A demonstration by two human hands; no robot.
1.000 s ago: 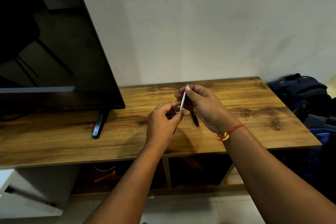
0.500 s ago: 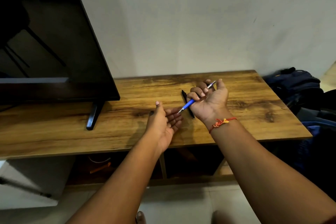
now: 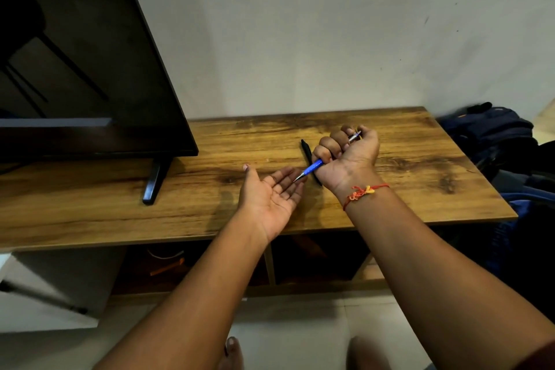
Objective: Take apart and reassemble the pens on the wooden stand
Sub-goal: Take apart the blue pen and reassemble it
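The right hand point(image 3: 350, 156) grips the blue pen point(image 3: 314, 166), tip over the left hand point(image 3: 270, 194), flat and palm-up; a black pen point(image 3: 306, 148) lies on the worktop point(image 3: 420, 159).

Dim, flat indoor light, soft shadow beside the left hand point(image 3: 270, 195) on the wooden stand point(image 3: 90, 213), faint reflections in the dark television screen point(image 3: 75, 69), wide-angle bowing near the edges, slight softness overall.

The single wide-angle camera, worn on the person's head, looks forward and down from close above onto the wooden stand point(image 3: 90, 213), facing the pale wall point(image 3: 330, 39) behind it.
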